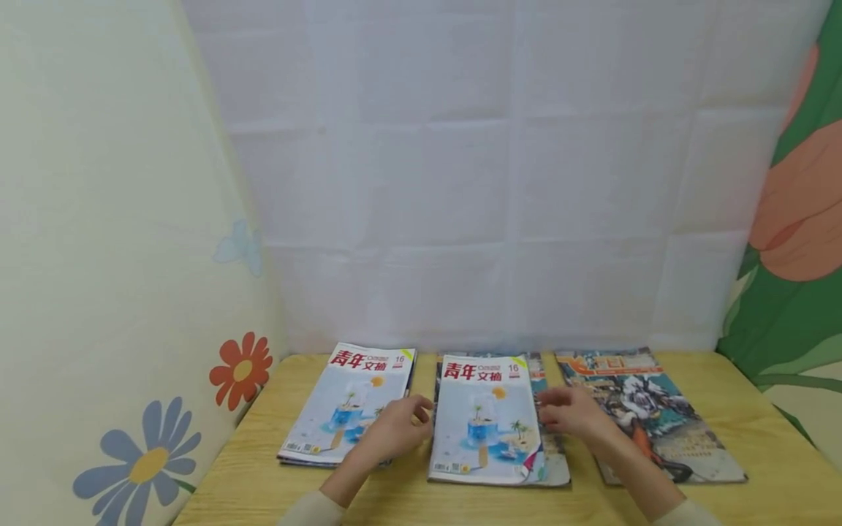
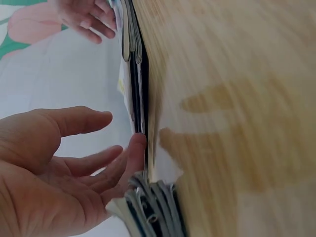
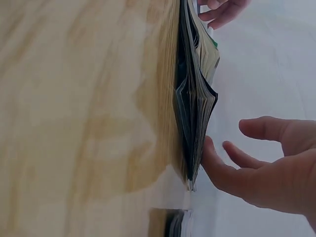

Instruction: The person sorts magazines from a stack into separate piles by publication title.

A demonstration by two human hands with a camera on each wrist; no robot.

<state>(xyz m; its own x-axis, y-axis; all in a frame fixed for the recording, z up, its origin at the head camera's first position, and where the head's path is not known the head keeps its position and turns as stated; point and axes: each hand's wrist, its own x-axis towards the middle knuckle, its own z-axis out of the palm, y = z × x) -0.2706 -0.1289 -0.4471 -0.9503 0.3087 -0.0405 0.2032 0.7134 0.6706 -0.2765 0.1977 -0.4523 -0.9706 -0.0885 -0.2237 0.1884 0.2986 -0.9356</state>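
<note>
Two hands hover on either side of the middle magazine stack, topped by a white-and-blue magazine (image 1: 483,416) with red title characters. My left hand (image 1: 397,427) is in the gap between that stack and the left magazine stack (image 1: 345,402), fingers loosely bent around nothing; a fingertip appears close to the page edges (image 2: 132,54) in the left wrist view. On the other side my right hand (image 1: 575,410) has its fingers spread toward the stack, near a larger magazine (image 1: 558,467) lying underneath. In the right wrist view the stacked pages (image 3: 195,98) fan slightly apart. Whether fingertips touch paper is unclear.
A dark, colourful magazine (image 1: 647,416) lies at the right, partly behind the right forearm. All stacks rest on a light wooden table (image 1: 243,475). A white cloth (image 1: 487,183) hangs behind it, with flower-patterned sheets (image 1: 99,256) at the sides.
</note>
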